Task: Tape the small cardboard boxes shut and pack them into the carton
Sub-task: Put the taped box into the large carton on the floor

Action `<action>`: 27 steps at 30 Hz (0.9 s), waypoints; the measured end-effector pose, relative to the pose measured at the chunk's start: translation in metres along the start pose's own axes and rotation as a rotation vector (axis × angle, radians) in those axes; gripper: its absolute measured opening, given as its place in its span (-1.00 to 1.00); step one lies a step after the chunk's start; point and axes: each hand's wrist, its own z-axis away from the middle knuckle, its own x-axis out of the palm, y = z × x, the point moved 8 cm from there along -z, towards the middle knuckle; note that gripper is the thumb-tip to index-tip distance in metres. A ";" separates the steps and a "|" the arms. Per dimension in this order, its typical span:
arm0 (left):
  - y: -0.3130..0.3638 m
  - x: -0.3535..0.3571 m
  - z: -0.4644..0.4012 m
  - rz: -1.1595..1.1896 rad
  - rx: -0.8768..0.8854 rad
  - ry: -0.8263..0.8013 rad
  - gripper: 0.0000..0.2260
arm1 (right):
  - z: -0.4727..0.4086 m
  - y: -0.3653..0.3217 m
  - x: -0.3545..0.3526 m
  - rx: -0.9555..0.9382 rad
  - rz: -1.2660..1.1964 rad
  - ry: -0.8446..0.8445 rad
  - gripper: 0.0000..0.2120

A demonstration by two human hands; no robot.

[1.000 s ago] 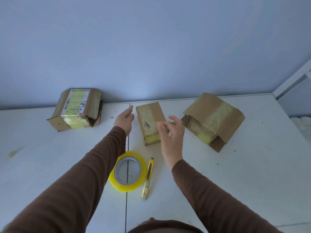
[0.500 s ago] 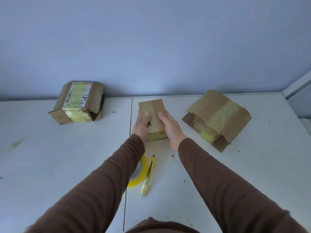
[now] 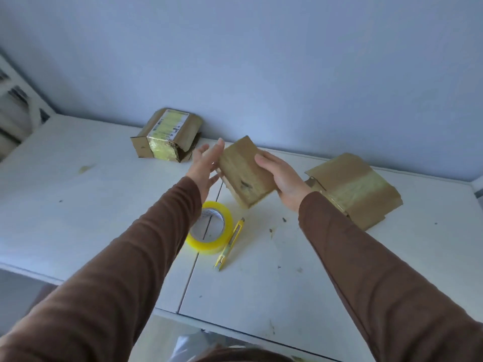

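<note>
Small box: taped cardboard, tilted, lifted above the white worktop, just beyond the tape roll.
Right hand: grips the small box's right side, fingers curled over its top edge.
Left hand: fingers straight and spread, against the small box's left side; contact partly hidden.
Tape roll: yellow, lying flat; left part covered by the left sleeve.
Knife: yellow, touching the roll's right side.
Labelled box: left of the small box, at the wall; label print unreadable.
Larger box: right of the small box, near corner hidden behind the right wrist.
</note>
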 end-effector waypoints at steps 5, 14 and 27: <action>0.016 -0.054 0.059 -0.215 0.008 -0.077 -0.50 | 0.009 -0.029 0.065 0.030 0.205 -0.256 -0.78; -0.004 -0.204 0.179 0.336 0.104 0.442 -0.74 | 0.053 -0.026 0.208 -0.113 -0.006 -0.163 -0.45; -0.098 -0.394 0.373 0.697 0.225 0.738 -0.35 | 0.221 0.124 0.509 0.092 -0.085 -0.524 -0.38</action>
